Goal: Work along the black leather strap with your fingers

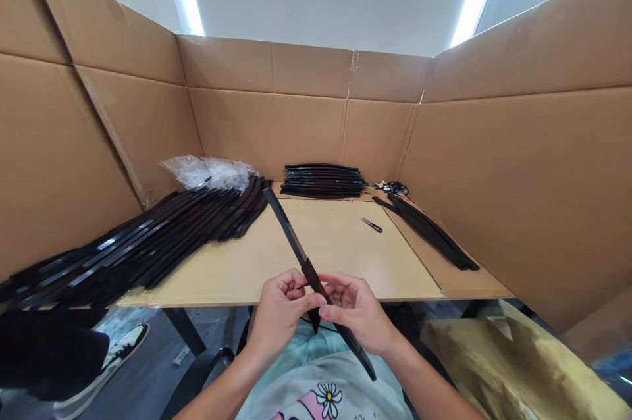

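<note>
Between my two hands, over the table's front edge, a long black strip slants from upper left down to lower right. My left hand grips it near its middle, thumb laid along it. From the other side my right hand pinches the same strip, and the two thumbs nearly meet. A darker sleeve-like band wraps the strip just above the thumbs. A short black end hangs below my left fingers; whether it belongs to the strip I cannot tell.
Many black strips cover the table's left side, with clear plastic bags behind. Another stack lies at the back; a bundle is on the right. Small thread snips rest on the tabletop. Cardboard walls surround it.
</note>
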`<state>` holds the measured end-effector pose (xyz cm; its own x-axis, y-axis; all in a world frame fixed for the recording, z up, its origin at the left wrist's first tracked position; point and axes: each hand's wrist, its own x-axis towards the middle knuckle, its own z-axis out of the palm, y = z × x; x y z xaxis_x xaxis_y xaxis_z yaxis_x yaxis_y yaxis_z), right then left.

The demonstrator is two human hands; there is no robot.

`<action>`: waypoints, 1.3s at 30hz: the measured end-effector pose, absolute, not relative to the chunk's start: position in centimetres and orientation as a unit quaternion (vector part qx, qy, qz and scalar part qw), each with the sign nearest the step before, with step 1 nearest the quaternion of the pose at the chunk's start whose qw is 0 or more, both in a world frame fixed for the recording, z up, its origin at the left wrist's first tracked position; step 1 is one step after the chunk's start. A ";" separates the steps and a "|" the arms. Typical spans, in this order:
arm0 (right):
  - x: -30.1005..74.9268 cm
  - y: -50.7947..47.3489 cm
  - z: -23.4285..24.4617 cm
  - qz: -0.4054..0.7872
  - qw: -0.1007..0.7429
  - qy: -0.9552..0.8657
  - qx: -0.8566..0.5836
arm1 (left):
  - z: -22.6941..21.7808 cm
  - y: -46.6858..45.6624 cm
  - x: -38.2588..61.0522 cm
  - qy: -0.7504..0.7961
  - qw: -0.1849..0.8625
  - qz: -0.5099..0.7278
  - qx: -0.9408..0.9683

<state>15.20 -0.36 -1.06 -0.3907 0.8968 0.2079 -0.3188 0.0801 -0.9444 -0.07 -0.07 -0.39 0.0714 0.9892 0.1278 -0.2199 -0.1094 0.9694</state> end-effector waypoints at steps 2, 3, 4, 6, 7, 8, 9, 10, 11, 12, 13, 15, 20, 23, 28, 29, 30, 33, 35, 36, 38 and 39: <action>15.3 -0.4 -1.0 0.626 0.471 -0.564 -0.261 | -0.4 -0.2 -0.1 0.390 0.549 0.553 0.490; 15.3 -0.5 -0.9 0.628 0.467 -0.566 -0.259 | -0.3 -0.3 -0.1 0.386 0.556 0.550 0.488; 15.3 -0.5 -0.8 0.632 0.465 -0.564 -0.258 | -0.2 -0.4 -0.1 0.382 0.564 0.547 0.486; 15.3 -0.7 -0.7 0.642 0.467 -0.553 -0.252 | 0.0 -0.6 0.0 0.370 0.578 0.544 0.482; 15.3 -0.8 -0.6 0.648 0.468 -0.547 -0.248 | 0.1 -0.6 0.0 0.361 0.586 0.542 0.482; 15.3 -0.8 -0.6 0.655 0.468 -0.541 -0.244 | 0.1 -0.7 0.1 0.352 0.595 0.539 0.482; 15.3 -0.9 -0.6 0.660 0.466 -0.538 -0.241 | 0.2 -0.8 0.1 0.343 0.606 0.533 0.480; 15.3 -0.9 -0.6 0.662 0.463 -0.539 -0.238 | 0.2 -0.8 0.1 0.333 0.619 0.527 0.478; 15.3 -1.0 -0.6 0.663 0.460 -0.542 -0.235 | 0.2 -0.8 0.2 0.322 0.632 0.519 0.476; 15.4 -1.0 -0.6 0.662 0.455 -0.548 -0.231 | 0.1 -0.9 0.2 0.311 0.644 0.514 0.474; 15.4 -1.0 -0.6 0.662 0.451 -0.556 -0.224 | 0.1 -0.9 0.2 0.298 0.655 0.509 0.472; 15.5 -1.0 -0.6 0.666 0.448 -0.560 -0.206 | 0.2 -1.0 0.3 0.272 0.670 0.505 0.471; 15.2 -1.2 -0.7 0.673 0.459 -0.528 -0.242 | 0.2 -1.1 0.4 0.275 0.672 0.514 0.457; 15.0 -1.4 -0.5 0.656 0.461 -0.523 -0.289 | 0.1 -1.1 0.4 0.294 0.665 0.515 0.454; 14.8 -1.8 -0.3 0.643 0.475 -0.518 -0.304 | 0.0 -1.0 0.3 0.328 0.622 0.547 0.454; 14.8 -1.7 -0.3 0.647 0.479 -0.517 -0.291 | 0.0 -1.0 0.3 0.327 0.619 0.550 0.456; 14.8 -1.7 -0.3 0.652 0.483 -0.516 -0.275 | 0.0 -0.9 0.2 0.325 0.617 0.552 0.458; 15.0 -1.3 -0.4 0.667 0.489 -0.511 -0.236 | -0.1 -0.7 0.0 0.348 0.576 0.570 0.471; 15.2 -1.0 -0.5 0.665 0.494 -0.507 -0.239 | -0.2 -0.4 -0.1 0.376 0.541 0.581 0.478; 15.3 -0.8 -0.6 0.660 0.499 -0.505 -0.247 | -0.2 -0.3 -0.1 0.385 0.532 0.582 0.480; 15.4 -0.5 -0.7 0.652 0.502 -0.504 -0.261 | -0.4 -0.1 -0.1 0.391 0.533 0.571 0.485; 15.4 -0.4 -0.8 0.651 0.499 -0.506 -0.266 | -0.4 -0.1 -0.1 0.390 0.539 0.564 0.489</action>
<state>15.44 -0.45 -0.76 -0.3597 0.9193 0.1597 -0.3806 0.0116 -0.9246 -0.08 -0.11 -0.39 0.0589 0.9895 0.1320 -0.2259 -0.1155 0.9673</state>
